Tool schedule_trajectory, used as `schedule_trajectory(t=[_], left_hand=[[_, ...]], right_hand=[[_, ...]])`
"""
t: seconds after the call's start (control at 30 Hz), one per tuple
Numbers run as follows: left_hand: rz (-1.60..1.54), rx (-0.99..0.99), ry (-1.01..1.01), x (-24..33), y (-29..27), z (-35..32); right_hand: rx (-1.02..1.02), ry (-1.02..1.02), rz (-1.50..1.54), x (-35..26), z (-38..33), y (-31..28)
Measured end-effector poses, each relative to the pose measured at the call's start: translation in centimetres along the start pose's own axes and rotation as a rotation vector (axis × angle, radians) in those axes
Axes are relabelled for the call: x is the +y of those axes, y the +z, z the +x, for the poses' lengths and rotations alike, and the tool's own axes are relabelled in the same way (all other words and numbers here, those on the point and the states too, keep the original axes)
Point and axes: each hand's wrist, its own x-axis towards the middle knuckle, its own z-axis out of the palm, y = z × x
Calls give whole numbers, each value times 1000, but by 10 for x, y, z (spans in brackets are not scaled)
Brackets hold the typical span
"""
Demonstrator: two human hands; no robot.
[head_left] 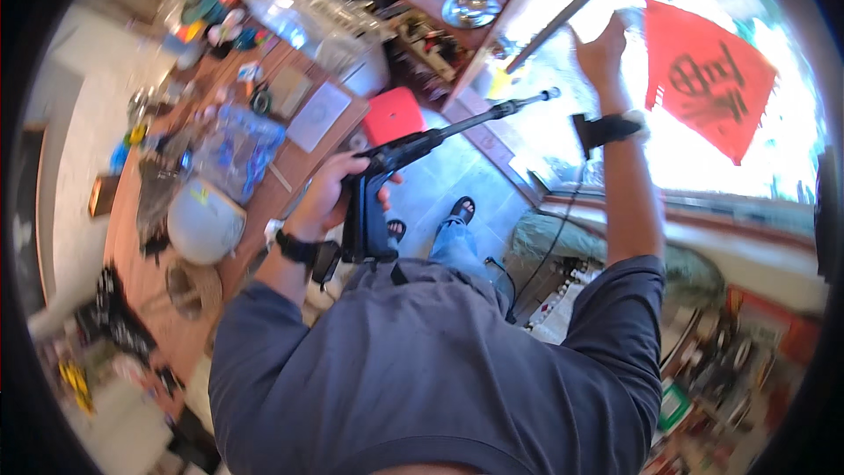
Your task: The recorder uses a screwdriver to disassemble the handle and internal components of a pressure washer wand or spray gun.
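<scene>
My left hand is wrapped round a long black gun-shaped tool, whose exact kind I cannot make out. Its thick black rear end points down toward my waist. A thin grey barrel slants up to the right, ending in a wider tip near the bright window. My right hand is raised against the glare, thumb and fingers apart, with nothing visible in it. Close to it runs a dark bar, and I cannot tell if they touch. Dark bands with small boxes sit on both wrists.
A red-orange cloth with dark markings hangs by the window. On the left, a wooden table bears a whitish helmet, plastic bags and clutter. A red box stands past the tool. Mixed items are heaped at lower right.
</scene>
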Motion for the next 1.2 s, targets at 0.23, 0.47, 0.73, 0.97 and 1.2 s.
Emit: schedule_trajectory(t=[0.23,0.47,0.73,0.97,1.2], left_hand=[[-77,148,25,-22,72,69],[6,281,19,-39,123,135],[21,342,-47,-35,172,256],[119,320,-90,-17,202,381],[151,338,-127,8,225,450]], right_hand=[[-88,-178,58,45,96,37],[-117,-116,59,53,112,38],[-66,-89,62,163,170,65],[5,-64,-9,217,193,99],[-8,-104,166,234,203,105]])
